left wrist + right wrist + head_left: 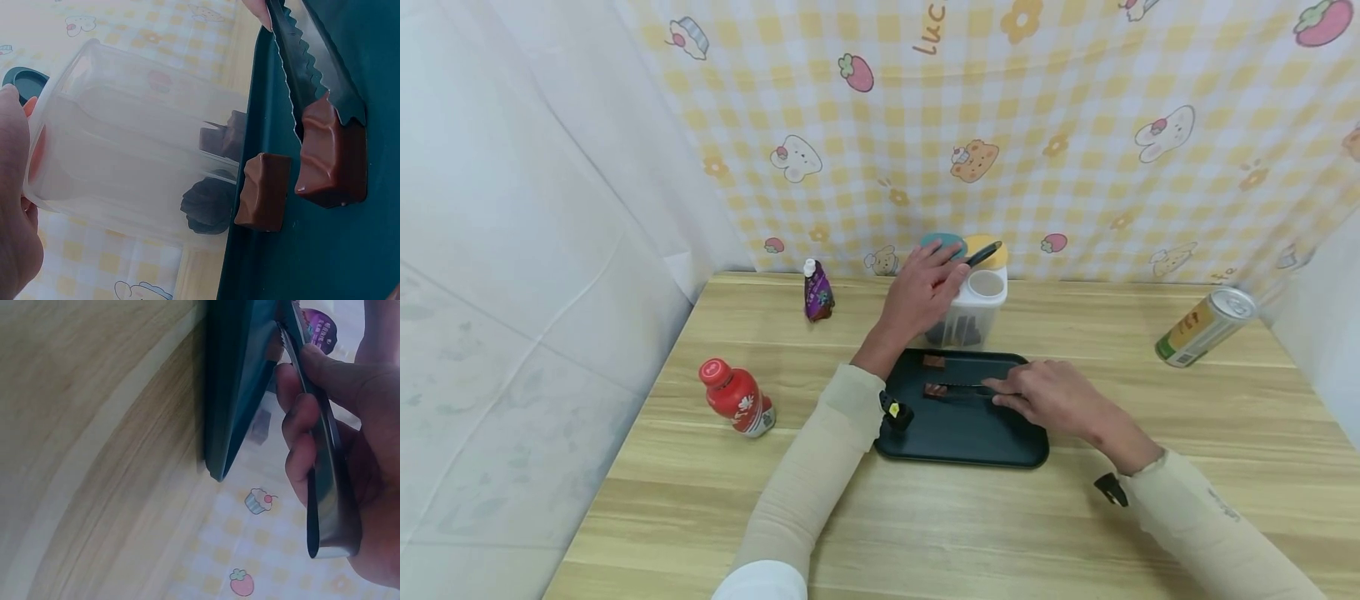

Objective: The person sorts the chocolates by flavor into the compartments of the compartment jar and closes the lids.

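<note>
My right hand (pixel 1060 398) grips metal tongs (pixel 328 481), their serrated tips around a chocolate piece (pixel 334 153) on the dark green tray (pixel 962 437). A second chocolate piece (pixel 265 190) lies nearer the tray's back edge. My left hand (pixel 919 287) rests on top of the clear storage container (pixel 134 144), its fingers laid over the blue lid (pixel 942 242). A dark lid (pixel 985 253) stands flipped up beside a round opening (pixel 987 284). Dark pieces (pixel 209 205) show through the container's wall at the bottom. In the left wrist view, most of the left hand is cut off.
A red bottle (pixel 737 398) stands left of the tray, with a purple pouch (pixel 817 292) behind it. A drink can (pixel 1204 327) stands at the right. Behind the wooden table (pixel 925 533) hangs a checkered curtain (pixel 925 125). The container stands just behind the tray.
</note>
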A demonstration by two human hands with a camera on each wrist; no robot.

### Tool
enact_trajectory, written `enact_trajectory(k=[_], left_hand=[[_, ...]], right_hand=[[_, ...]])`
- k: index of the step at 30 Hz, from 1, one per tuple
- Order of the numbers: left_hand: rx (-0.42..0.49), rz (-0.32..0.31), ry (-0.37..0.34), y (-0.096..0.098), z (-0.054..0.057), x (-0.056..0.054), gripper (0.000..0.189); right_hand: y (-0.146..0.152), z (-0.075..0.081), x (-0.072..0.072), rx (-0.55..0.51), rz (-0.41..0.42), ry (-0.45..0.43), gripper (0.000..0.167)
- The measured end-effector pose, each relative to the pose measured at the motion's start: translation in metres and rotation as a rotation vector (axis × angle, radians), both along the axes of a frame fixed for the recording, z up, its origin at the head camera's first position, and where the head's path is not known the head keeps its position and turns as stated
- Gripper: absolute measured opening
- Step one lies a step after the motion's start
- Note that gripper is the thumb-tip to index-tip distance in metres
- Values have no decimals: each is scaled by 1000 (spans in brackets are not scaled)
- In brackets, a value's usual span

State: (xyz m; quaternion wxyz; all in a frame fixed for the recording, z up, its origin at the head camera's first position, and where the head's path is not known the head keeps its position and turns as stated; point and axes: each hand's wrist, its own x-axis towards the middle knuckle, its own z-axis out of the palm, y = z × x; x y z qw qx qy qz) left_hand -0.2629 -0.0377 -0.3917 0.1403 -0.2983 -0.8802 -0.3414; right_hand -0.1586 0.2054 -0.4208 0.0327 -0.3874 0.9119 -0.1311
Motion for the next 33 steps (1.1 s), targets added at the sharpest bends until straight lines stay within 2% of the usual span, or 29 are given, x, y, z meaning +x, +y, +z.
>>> enact_trajectory(k=[6,11,15,22,25,29,33], left_hand=[[12,-2,9,0,0,1,42],[14,4,1,1,1,1,42],[5,2,-10,1,1,0,42],[14,4,-18,0,1,0,42],[14,5,-15,0,0,-1,42],[19,-1,-11,0,0,-1,41],[25,-3,-3,1,0,0,41]], right_hand=[[6,-1,0,-13,25,38,25],[12,7,3,-11,14,53,25],[20,19,6,-51,13,89,24],[39,49,7,-130,28,222,32],[46,61,4,-172,26,283,30],[56,73,0,-200,-2,372,25],[62,81,-4,-185,-70,419,32]])
